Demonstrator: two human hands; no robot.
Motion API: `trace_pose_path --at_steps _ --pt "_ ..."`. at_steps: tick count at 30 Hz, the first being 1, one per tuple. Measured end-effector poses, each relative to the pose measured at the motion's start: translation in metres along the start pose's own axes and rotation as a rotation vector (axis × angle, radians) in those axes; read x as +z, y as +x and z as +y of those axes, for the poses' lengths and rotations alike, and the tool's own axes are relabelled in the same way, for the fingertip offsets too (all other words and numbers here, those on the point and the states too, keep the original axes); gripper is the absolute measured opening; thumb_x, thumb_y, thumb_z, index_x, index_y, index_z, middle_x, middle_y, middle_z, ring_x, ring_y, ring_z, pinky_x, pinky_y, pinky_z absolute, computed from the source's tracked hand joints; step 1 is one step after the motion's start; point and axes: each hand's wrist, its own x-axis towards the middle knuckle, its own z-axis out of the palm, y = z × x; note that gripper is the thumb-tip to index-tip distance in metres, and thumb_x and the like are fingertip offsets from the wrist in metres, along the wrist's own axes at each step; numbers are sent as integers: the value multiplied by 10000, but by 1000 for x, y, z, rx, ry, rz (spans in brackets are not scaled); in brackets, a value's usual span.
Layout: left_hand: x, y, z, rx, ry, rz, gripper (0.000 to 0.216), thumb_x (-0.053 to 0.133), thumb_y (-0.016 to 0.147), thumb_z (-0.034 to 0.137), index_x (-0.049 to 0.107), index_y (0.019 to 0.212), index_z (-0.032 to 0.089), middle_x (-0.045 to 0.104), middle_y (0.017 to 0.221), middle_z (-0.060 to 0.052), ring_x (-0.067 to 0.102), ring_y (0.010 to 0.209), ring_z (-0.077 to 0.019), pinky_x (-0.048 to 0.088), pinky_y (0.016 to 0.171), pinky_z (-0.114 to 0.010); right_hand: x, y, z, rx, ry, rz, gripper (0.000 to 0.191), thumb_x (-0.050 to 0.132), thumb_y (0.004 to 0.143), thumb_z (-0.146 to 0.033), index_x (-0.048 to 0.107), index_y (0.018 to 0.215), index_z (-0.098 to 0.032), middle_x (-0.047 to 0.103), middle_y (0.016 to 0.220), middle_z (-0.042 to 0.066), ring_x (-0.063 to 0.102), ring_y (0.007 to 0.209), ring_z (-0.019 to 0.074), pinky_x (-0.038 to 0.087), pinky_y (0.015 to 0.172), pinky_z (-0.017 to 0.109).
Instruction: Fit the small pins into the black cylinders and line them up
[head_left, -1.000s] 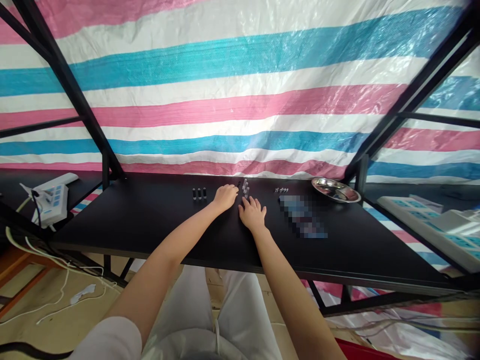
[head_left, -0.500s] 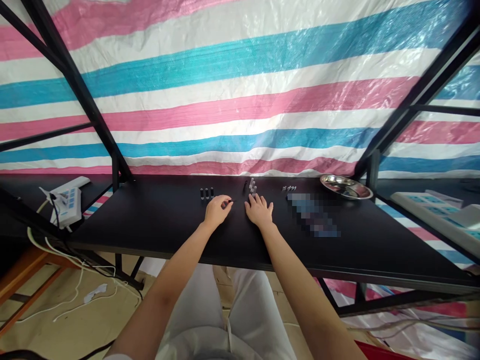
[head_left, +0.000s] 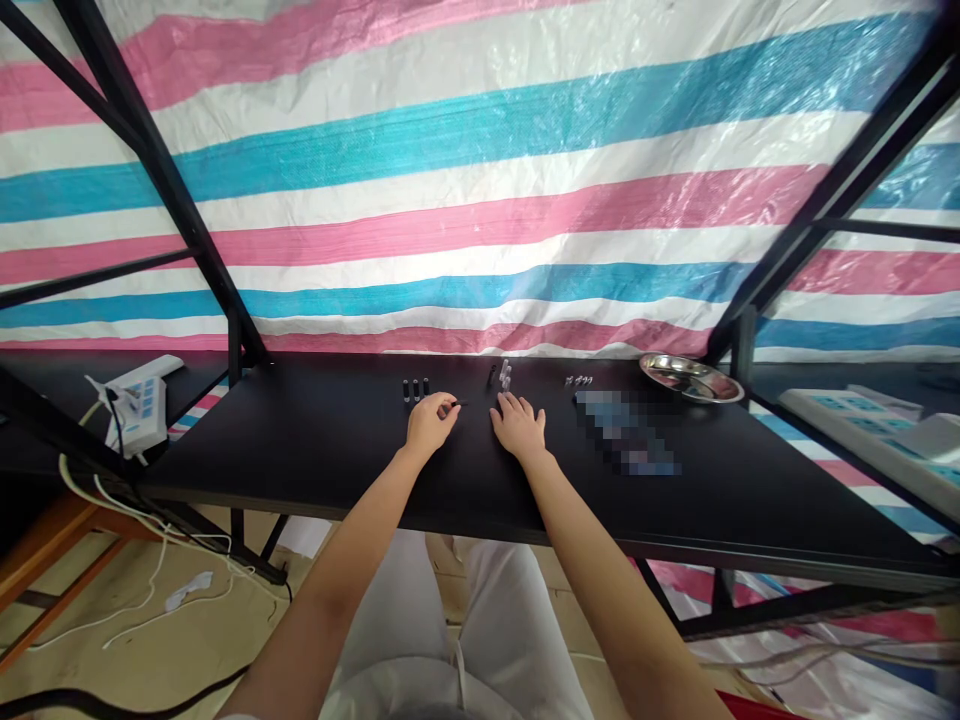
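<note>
My left hand [head_left: 429, 420] rests on the black table [head_left: 315, 450] with its fingers curled round a small dark pin-like piece [head_left: 455, 404] that sticks out to the right. My right hand [head_left: 517, 425] lies flat on the table, fingers spread, holding nothing. Just beyond its fingertips stand a few small clear and dark tubes [head_left: 502, 376]. Three short black cylinders [head_left: 415, 389] stand in a row beyond my left hand.
A steel dish [head_left: 690, 377] sits at the back right, with tiny metal parts [head_left: 579, 380] and a blurred patch [head_left: 626, 432] left of it. Power strips lie on the left shelf [head_left: 139, 400] and at the right [head_left: 862, 410]. Black frame posts and a striped tarp stand behind.
My left hand drew back from the tubes toward me with the small dark piece in its fingers. My right hand stayed flat. The view shifted slightly.
</note>
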Motion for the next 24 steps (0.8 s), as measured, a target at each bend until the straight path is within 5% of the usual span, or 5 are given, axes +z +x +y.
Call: trace_pose_path --at_steps 12,18,24 --pt "1 0 1 -89 -113 31 137 583 740 214 618 869 181 657 805 -12 550 598 -82 468 652 -222 -13 -8 -9 -296 307 232 203 387 832 -208 578 889 -168 614 867 81 545 839 183 394 767 293" --pt "1 2 0 -174 -226 73 138 578 735 218 629 851 162 657 782 -25 547 599 -86 472 644 -228 -19 -8 -10 -160 776 389 275 362 864 -393 503 944 -171 584 737 40 546 674 145 439 672 278" --pt "4 5 -6 -220 -323 88 167 591 721 217 641 859 137 665 786 -44 570 619 -97 478 647 -238 -17 -4 -10 -168 1056 339 306 445 804 -471 500 871 -178 521 640 -3 517 604 123 446 628 277"
